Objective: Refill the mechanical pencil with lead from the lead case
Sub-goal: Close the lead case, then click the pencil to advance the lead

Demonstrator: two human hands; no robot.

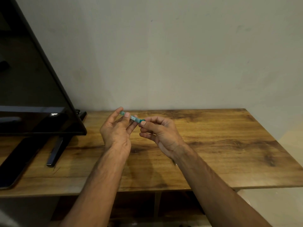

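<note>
Spanning most of the lower view, the brown wood-grain desk [213, 136] sits vs a plain grey wall, w/ a big black flat-screen monitor [32, 95] on angled feet at the left end. Above the desk's middle, both hands are raised and meet. The left hand [116, 128] grasps one end of a slim teal-and-clear plastic tube [132, 118] btw thumb and fingertips; the right hand [157, 130] pinches the tube's darker teal end. Tube is in the air, clear of the desk, tilted down to the right. Can't tell if it's the pencil or the lead case; too small, partly covered. No second item visible.

Likely step: pulling or twisting off the end cap. To do it well: steady the body w/ the left, ease the cap straight along the axis, keep the open end up so leads don't spill.
</note>
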